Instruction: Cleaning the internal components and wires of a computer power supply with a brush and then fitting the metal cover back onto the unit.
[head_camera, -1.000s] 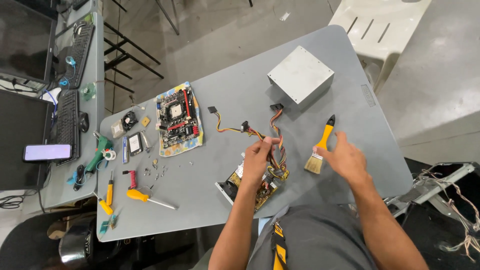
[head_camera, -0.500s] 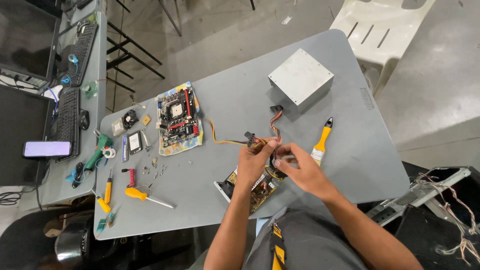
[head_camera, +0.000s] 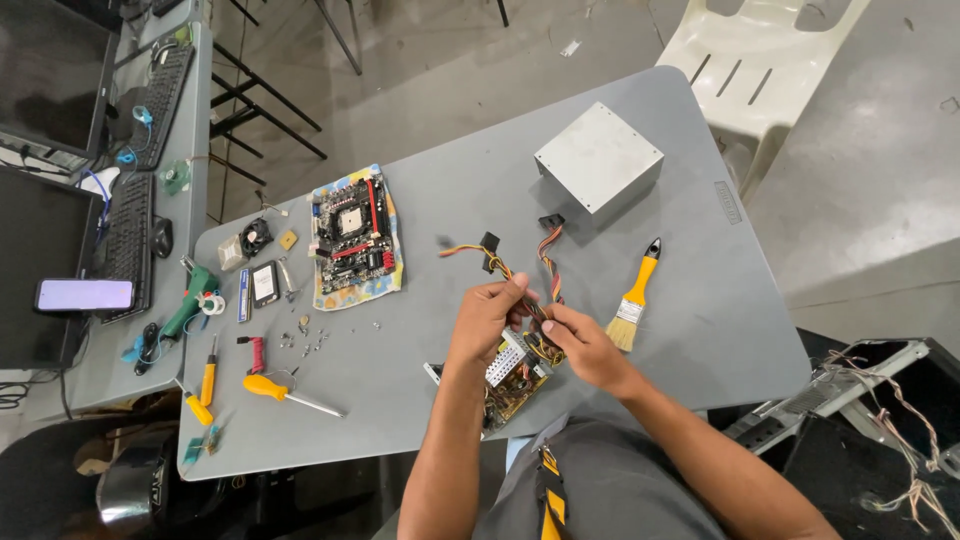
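My left hand (head_camera: 487, 318) and my right hand (head_camera: 580, 343) both pinch the bunch of wires (head_camera: 535, 325). The wires come off a circuit board (head_camera: 510, 385) that lies on the table (head_camera: 450, 200) near me. A yellow brush (head_camera: 632, 300) lies just beside my right hand.

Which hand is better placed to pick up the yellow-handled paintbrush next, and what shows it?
Right. The right hand lies just beside the paintbrush, bristles nearest it. The left hand sits farther off, on the wire bundle.
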